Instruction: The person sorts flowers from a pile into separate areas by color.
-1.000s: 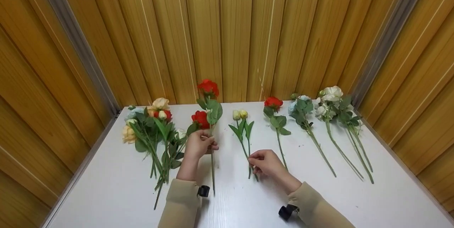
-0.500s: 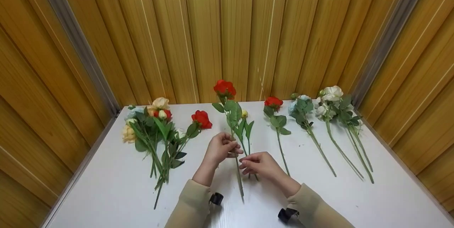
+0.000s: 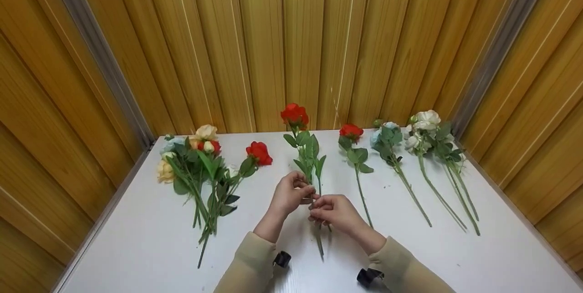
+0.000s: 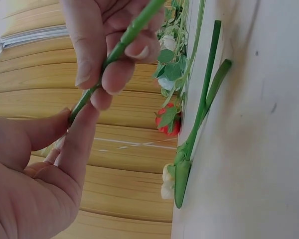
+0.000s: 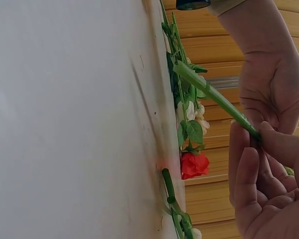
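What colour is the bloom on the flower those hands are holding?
Red; the bloom shows best in the head view.

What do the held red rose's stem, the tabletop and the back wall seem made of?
Held stem: probably moulded plastic, satin; smooth, fairly even green with a pale sheen.
Tabletop: perhaps laminated board, white, semi-gloss; it reflects light softly.
Back wall: wood-look panelling, lightly glossy; grain lines show, but real wood or print stays unclear.

We seem to be in a small booth, can't tell if home or shop: wood-look panels on three sides, grey corner strips, white bench between.
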`<action>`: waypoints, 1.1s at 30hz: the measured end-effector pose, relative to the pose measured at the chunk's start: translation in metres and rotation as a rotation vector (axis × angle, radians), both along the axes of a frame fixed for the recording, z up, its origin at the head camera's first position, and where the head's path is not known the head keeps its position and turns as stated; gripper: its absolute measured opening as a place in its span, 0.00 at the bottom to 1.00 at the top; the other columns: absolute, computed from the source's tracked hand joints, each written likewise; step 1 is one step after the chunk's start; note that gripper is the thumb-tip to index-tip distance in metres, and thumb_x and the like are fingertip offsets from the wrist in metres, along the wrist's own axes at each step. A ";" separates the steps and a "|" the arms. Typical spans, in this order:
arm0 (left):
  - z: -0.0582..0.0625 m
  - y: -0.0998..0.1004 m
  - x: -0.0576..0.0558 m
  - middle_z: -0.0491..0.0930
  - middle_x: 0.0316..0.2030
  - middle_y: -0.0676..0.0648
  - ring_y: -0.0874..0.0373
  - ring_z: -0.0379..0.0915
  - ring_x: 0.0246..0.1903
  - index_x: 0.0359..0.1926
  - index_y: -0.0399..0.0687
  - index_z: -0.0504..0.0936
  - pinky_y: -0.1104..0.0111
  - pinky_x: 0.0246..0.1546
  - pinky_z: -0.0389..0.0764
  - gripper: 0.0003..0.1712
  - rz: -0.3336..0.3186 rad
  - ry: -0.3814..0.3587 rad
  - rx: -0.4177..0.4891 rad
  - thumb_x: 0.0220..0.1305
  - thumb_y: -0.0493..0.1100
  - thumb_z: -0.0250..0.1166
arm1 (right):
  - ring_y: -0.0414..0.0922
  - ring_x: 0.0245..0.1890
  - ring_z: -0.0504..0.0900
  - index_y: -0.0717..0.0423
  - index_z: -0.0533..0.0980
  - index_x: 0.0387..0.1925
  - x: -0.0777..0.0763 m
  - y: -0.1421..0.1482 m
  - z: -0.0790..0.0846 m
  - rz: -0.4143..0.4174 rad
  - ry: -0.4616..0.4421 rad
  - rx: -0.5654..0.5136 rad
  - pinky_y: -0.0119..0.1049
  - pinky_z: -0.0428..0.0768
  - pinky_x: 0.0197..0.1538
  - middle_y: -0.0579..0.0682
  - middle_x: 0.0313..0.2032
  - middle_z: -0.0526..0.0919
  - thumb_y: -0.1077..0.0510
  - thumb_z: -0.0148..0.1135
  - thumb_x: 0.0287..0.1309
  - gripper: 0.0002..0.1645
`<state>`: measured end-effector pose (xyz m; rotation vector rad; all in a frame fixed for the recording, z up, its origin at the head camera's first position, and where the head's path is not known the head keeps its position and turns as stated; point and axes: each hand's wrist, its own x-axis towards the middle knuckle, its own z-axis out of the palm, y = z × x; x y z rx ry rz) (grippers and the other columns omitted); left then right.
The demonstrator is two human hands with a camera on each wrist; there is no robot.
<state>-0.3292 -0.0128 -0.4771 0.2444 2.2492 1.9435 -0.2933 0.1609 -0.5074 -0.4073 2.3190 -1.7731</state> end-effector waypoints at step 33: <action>0.005 -0.131 -0.030 0.81 0.48 0.30 0.37 0.79 0.48 0.54 0.30 0.79 0.49 0.49 0.80 0.17 0.584 0.129 -0.371 0.72 0.40 0.61 | 0.40 0.25 0.84 0.69 0.82 0.41 -0.033 0.071 0.012 -0.213 0.031 0.233 0.41 0.87 0.37 0.54 0.31 0.85 0.65 0.65 0.66 0.08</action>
